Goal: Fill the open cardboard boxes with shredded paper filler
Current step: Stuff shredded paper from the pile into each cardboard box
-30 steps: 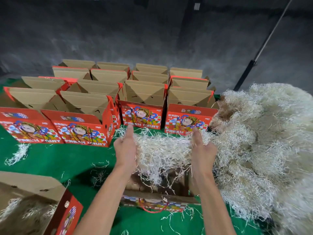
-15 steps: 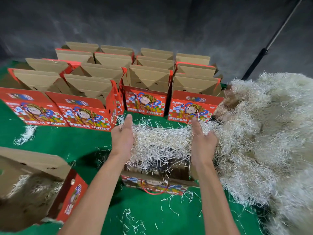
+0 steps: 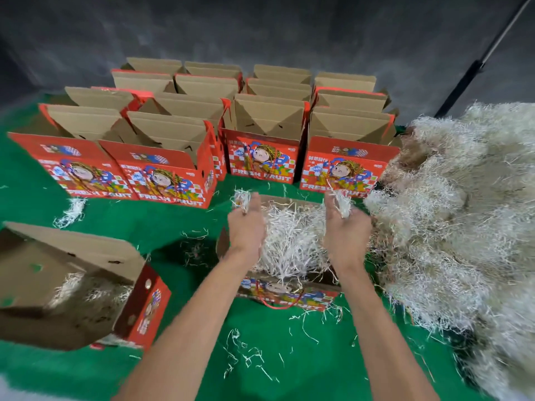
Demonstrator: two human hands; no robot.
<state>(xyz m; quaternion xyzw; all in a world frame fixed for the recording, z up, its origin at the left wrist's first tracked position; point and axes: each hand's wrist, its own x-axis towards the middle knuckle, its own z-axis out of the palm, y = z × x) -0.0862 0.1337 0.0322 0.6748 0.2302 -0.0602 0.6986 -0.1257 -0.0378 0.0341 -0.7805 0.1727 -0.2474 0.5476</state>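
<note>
Green-covered bench (image 3: 179,227), one. Shredded paper filler, one large loose heap (image 3: 463,212) along the right edge, with stray strands across the cloth.

Open cardboard boxes, red print: a block of upright ones (image 3: 260,117) at the far edge, four in the front row, the rows behind overlapping so no exact count. One box (image 3: 285,287) near the middle of the bench, part-filled with filler (image 3: 292,241). One box (image 3: 72,290) at the near left edge, tipped, some filler inside.

Left hand (image 3: 246,230) and right hand (image 3: 346,230), one each, over that middle box at its two sides, fingers curled round small tufts of filler.

Legible on box fronts: "FRESH FRUIT"; other characters too small to read.
</note>
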